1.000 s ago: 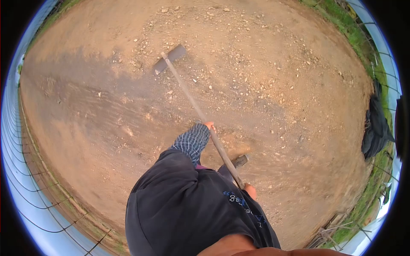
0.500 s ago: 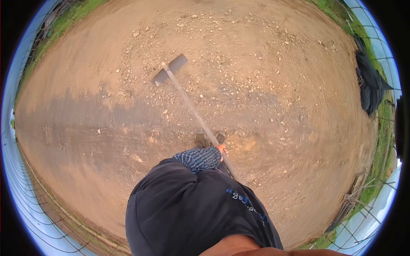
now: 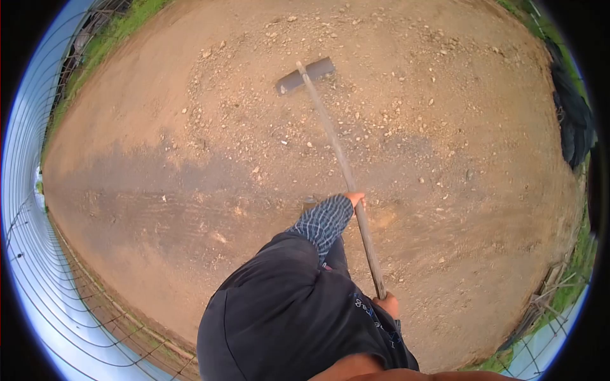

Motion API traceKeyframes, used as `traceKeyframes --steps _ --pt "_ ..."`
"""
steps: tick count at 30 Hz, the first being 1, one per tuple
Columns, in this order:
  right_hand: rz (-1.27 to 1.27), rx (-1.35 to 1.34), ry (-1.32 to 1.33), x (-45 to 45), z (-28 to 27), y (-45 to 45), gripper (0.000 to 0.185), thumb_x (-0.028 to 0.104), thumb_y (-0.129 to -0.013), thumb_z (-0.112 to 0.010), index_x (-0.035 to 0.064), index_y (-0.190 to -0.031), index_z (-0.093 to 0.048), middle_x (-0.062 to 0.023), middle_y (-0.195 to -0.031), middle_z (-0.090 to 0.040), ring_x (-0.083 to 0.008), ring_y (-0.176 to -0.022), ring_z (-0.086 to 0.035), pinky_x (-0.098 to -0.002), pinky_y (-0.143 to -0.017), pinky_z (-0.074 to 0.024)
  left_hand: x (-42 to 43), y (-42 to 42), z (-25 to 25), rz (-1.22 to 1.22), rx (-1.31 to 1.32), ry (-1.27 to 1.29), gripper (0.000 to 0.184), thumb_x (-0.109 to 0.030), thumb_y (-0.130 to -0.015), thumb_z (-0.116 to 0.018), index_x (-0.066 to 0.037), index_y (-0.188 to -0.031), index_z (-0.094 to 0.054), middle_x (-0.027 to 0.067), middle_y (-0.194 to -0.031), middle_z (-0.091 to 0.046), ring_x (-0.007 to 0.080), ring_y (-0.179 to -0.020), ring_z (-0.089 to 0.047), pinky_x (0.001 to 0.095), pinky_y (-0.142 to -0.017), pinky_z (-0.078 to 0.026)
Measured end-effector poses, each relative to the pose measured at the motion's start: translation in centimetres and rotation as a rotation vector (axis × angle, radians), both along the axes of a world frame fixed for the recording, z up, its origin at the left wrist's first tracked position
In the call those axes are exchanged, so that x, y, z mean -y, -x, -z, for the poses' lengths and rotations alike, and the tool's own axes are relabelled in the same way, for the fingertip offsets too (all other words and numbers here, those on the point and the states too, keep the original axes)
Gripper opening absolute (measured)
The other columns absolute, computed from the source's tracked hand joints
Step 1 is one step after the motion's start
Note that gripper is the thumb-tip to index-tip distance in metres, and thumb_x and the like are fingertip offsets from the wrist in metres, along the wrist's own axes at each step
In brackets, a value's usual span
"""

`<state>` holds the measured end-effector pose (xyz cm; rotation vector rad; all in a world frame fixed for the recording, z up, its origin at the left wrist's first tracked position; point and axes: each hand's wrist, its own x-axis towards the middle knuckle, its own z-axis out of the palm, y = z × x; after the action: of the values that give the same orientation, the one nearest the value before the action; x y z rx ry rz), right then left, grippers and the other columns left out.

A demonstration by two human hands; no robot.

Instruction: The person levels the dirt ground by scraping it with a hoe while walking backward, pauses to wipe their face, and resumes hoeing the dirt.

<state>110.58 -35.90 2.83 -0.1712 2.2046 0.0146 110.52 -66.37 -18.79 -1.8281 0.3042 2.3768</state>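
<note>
Left hand [image 3: 356,199] and right hand [image 3: 389,305] wrap their fingers around the wooden handle [image 3: 336,140]; the blade [image 3: 320,68] lies farther right than before.

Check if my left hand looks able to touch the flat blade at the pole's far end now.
Probably not: your left hand has its grip around the wooden pole well short of the flat blade, with a long stretch of pole between; nothing else appears to block the way.

The long-handled scraper [image 3: 342,159] had a pale wooden shaft [image 3: 365,235] slanting from lower right to upper left, and a broad, flat, grey blade [image 3: 319,68] set crosswise at its far end, against stony dirt [image 3: 241,127].
</note>
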Motion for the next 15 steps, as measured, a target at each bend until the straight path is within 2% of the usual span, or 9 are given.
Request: traceKeyframes --steps 2,4,7,8,10,11,12,15 --pt "-0.068 0.0 0.119 3.7 1.2 0.5 0.032 0.025 -0.061 -0.061 -0.0029 -0.077 -0.057 -0.0243 -0.073 -0.057 -0.0379 -0.074 -0.057 -0.0417 -0.065 -0.0454 4.9 -0.2 0.0 -0.03 0.009 0.07 0.016 -0.016 -0.077 -0.056 -0.003 -0.069 -0.049 0.0099 -0.063 -0.051 0.0219 -0.057 -0.051 0.0355 -0.053 -0.044" --pt "-0.082 -0.005 0.156 5.8 1.9 0.3 0.032 0.024 -0.061 -0.061 -0.003 -0.077 -0.057 -0.0244 -0.073 -0.057 -0.0383 -0.074 -0.057 -0.0418 -0.064 -0.0453 8.3 -0.7 -0.1 0.134 0.03 0.249 0.023 -0.023 -0.08 -0.05 -0.004 -0.069 -0.051 0.0096 -0.059 -0.053 0.0206 -0.054 -0.053 0.0336 -0.052 -0.046" --pt "-0.059 0.046 0.261 5.6 1.1 1.3 0.031 0.024 -0.061 -0.062 -0.0038 -0.075 -0.056 -0.0247 -0.071 -0.057 -0.0388 -0.072 -0.057 -0.0417 -0.062 -0.045 8.4 -1.5 -0.1 0.108 0.089 0.22 0.025 -0.025 -0.081 -0.048 -0.004 -0.067 -0.051 0.0097 -0.059 -0.053 0.021 -0.053 -0.053 0.0339 -0.051 -0.045" --pt "-0.107 0.048 0.206 5.1 0.4 2.1 0.031 0.023 -0.061 -0.062 -0.0039 -0.075 -0.056 -0.0243 -0.07 -0.057 -0.0383 -0.071 -0.057 -0.0412 -0.061 -0.0449 7.1 -1.7 -0.1 0.081 0.108 0.248 0.025 -0.024 -0.079 -0.048 -0.004 -0.065 -0.05 0.01 -0.059 -0.054 0.021 -0.052 -0.053 0.0331 -0.05 -0.044" --pt "-0.132 0.047 0.157 3.6 -1.3 3.8 0.03 0.022 -0.062 -0.062 -0.0037 -0.075 -0.057 -0.0232 -0.069 -0.057 -0.0361 -0.067 -0.058 -0.0398 -0.059 -0.045 4.2 -1.1 -2.7 -0.116 0.094 0.18 0.01 -0.01 -0.074 -0.052 -0.003 -0.07 -0.047 0.0076 -0.059 -0.045 0.0183 -0.054 -0.047 0.0346 -0.051 -0.044" --pt "-0.108 0.045 0.158 2.5 -2.2 4.6 0.029 0.022 -0.062 -0.062 -0.0034 -0.076 -0.057 -0.0226 -0.068 -0.057 -0.0344 -0.066 -0.059 -0.039 -0.058 -0.0451 3.3 -1.5 -3.7 0.057 0.027 0.155 0.01 -0.01 -0.074 -0.051 -0.005 -0.067 -0.045 0.0074 -0.059 -0.044 0.0192 -0.056 -0.048 0.0369 -0.052 -0.043" --pt "-0.18 0.009 0.128 1.0 -2.5 5.5 0.028 0.021 -0.062 -0.061 -0.0032 -0.076 -0.058 -0.0212 -0.067 -0.058 -0.0321 -0.064 -0.059 -0.038 -0.057 -0.0452 1.5 -1.4 -2.7 -0.072 0.048 -0.008 0.013 -0.01 -0.074 -0.051 -0.007 -0.064 -0.043 0.0077 -0.059 -0.044 0.0201 -0.057 -0.048 0.0381 -0.054 -0.042" --pt "-0.243 -0.01 0.065 -1.0 -5.1 7.1 0.026 0.019 -0.062 -0.061 -0.0023 -0.077 -0.059 -0.0188 -0.067 -0.059 -0.0289 -0.061 -0.059 -0.0366 -0.057 -0.0454 -3.4 -1.6 -2.8 -0.19 0.033 -0.065 0.015 -0.011 -0.075 -0.052 -0.007 -0.065 -0.042 0.0077 -0.061 -0.044 0.0204 -0.057 -0.047 0.0369 -0.054 -0.041"
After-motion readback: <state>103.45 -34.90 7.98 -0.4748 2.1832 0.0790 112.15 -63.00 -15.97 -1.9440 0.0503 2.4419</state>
